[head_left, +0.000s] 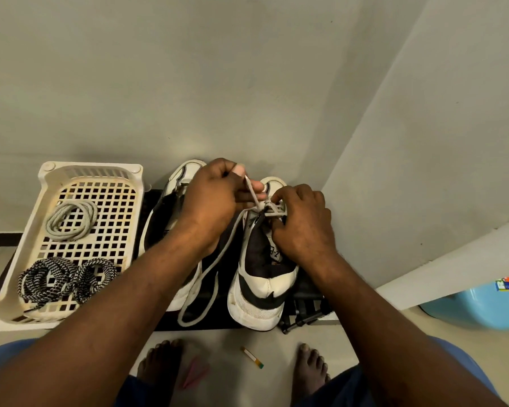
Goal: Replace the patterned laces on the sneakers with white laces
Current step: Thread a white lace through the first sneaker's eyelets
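1. Left hand [210,198], centre of frame: thumb and forefinger pinch the free end of a white lace [253,194], drawn up taut from the front eyelets.
2. Right hand [301,221], right of centre: fingers curl over the front eyelets of the right-hand sneaker [262,292] and grip its upper.
3. Cream slotted basket [91,168], left of frame: a coiled white lace [71,220] lies in its upper half and two coiled black-and-white patterned laces [62,277] in its lower half.
4. Left-hand sneaker [185,171], just right of the basket, partly hidden by the left forearm; whether it carries a lace cannot be told.
5. Right-hand sneaker, heel toward the viewer. The slack of the white lace trails between the two sneakers and ends in a loop on the dark mat [224,325] beneath them.
6. Lower centre: two bare feet [159,362], a pink paper scrap [196,374] and a small tube [252,357] on the floor.
7. Blue tub [482,306], right edge.
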